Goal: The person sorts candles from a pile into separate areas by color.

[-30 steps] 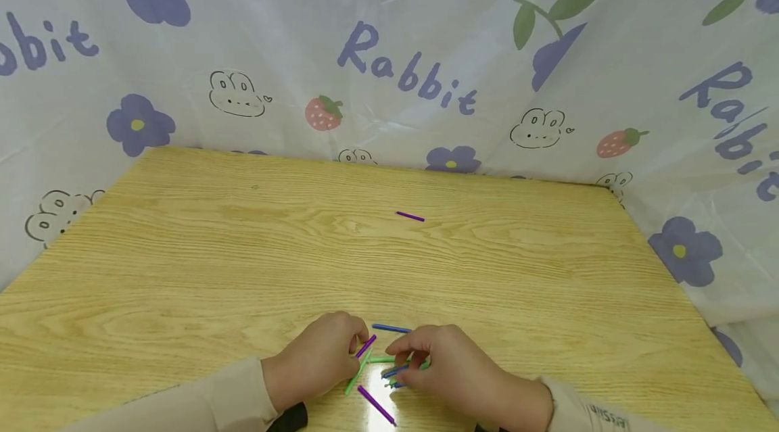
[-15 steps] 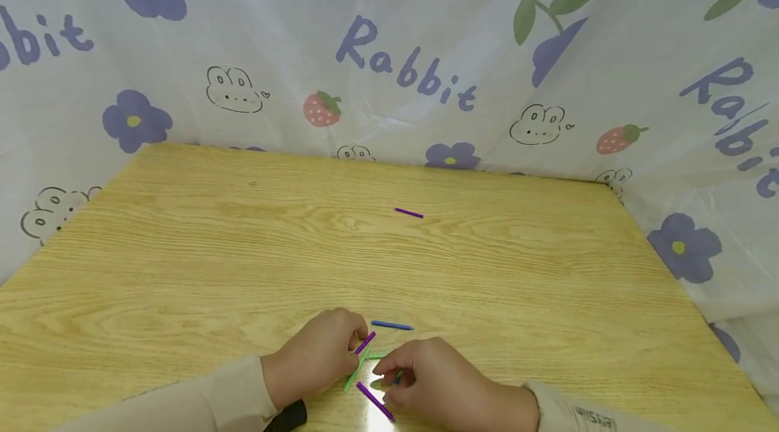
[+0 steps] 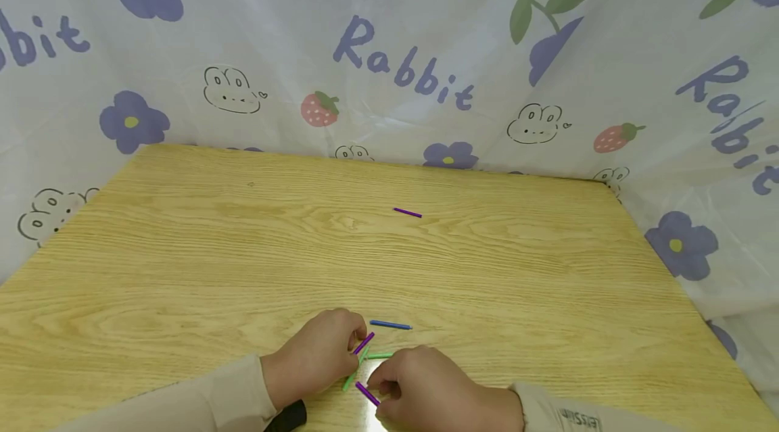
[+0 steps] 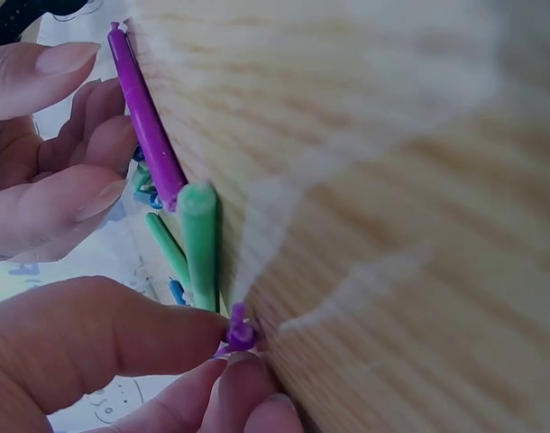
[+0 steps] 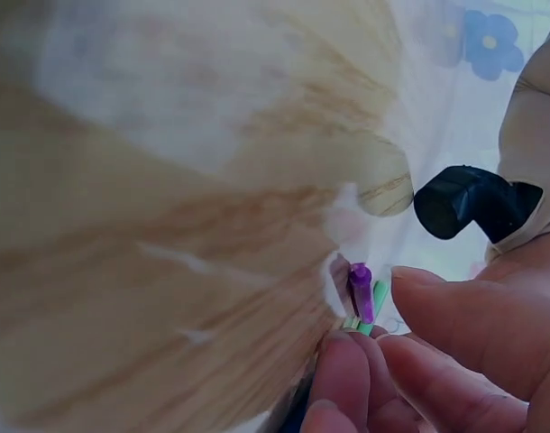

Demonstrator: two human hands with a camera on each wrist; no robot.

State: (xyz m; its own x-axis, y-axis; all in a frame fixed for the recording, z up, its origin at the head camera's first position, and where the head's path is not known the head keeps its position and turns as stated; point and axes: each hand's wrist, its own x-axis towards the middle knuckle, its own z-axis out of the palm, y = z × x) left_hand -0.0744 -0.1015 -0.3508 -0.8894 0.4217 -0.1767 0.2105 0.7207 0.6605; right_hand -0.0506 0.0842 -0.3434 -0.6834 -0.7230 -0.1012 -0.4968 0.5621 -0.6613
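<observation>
Right hand (image 3: 435, 388) shifting down-left, now reaching purple stick (image 3: 367, 393), bottom centre; thumb, fingertips standing apart, any hold unclear; work likely turning to this piece. Left hand (image 3: 316, 355) still pinching second purple stick (image 3: 364, 343), just above.

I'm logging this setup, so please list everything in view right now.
Flat wood-grain table: one, yellowish, filling the foreground.
Glossy rabbit-print sheet: at least one, white, behind the table.
Slim plastic-looking rods: three, purple, far back, in the left hand and at the right hand.
Matching loose rods: two, green, between the hands.
Single loose rod: one, blue, beyond the hands.
Rod cluster: count unclear, blue and green, among the right hand's fingers.
Rounded wrist devices: two, black, one per wrist.
Cloth sleeves: two, beige, on the forearms.
Bare hands: two, in front, left pinching a purple rod.
</observation>
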